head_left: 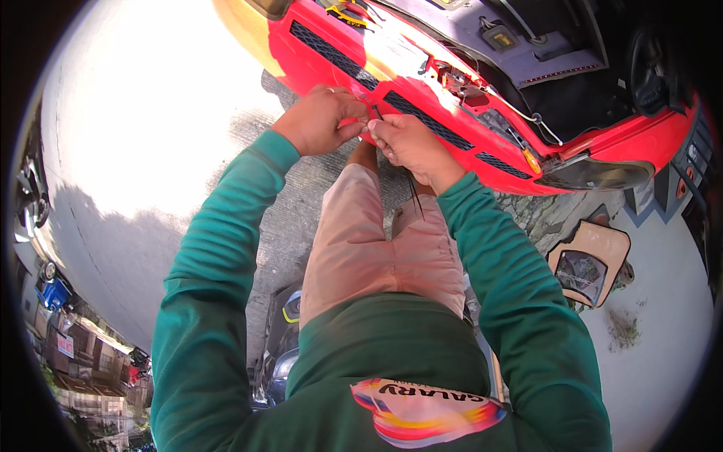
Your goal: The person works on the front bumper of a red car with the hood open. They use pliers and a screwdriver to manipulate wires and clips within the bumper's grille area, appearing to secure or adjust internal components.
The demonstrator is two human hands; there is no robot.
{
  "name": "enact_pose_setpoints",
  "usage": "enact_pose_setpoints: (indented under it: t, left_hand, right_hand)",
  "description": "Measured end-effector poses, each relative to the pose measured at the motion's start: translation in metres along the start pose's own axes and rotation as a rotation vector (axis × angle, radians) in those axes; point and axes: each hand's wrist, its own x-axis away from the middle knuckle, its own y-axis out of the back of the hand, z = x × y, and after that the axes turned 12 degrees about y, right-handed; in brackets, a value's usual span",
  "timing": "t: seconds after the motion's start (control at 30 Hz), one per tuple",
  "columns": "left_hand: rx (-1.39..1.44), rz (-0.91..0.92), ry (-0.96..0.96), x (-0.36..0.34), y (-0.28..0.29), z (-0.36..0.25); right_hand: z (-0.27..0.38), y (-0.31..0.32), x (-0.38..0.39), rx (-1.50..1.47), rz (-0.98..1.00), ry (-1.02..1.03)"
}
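My right hand is closed around several thin black strips that look like cable ties. Their tails hang below its fingers, and a dark end sticks up by the thumb. Fingertip to fingertip with it, my left hand is closed in a pinch; what lies between its fingers is too small to make out. Both hands are in front of the red front end of a vehicle, close to its dark mesh grille slots.
A screwdriver with an orange handle lies on the vehicle's front edge. Yellow-and-black pliers rest farther up on the red panel. A tan panel with a window opening is on the ground at right. Behind me is a dark motorcycle.
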Motion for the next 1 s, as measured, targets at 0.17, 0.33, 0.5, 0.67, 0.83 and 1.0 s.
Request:
enact_pose_setpoints:
  t: [0.17, 0.33, 0.5, 0.67, 0.83, 1.0]
  left_hand:
    - [-0.08, 0.037, 0.016, -0.003, 0.001, 0.005]
    - [0.023, 0.113, 0.048, -0.012, 0.003, 0.006]
    - [0.051, 0.113, 0.077, -0.013, 0.001, 0.006]
    - [0.085, 0.112, 0.097, -0.014, -0.004, 0.008]
    - [0.171, 0.071, 0.098, -0.014, -0.004, 0.007]
    - [0.209, -0.002, 0.087, -0.016, -0.012, 0.01]
  right_hand:
    - [0.004, 0.001, -0.003, 0.194, -0.019, 0.02]
    - [-0.002, 0.017, -0.01, -0.02, 0.084, -0.057]
    - [0.0, 0.018, -0.012, 0.12, 0.12, -0.025]
    - [0.005, 0.019, -0.012, 0.587, 0.156, 0.225]
    - [0.005, 0.021, -0.012, 0.554, 0.125, 0.269]
    - [-0.008, 0.023, -0.015, 0.387, 0.059, 0.283]
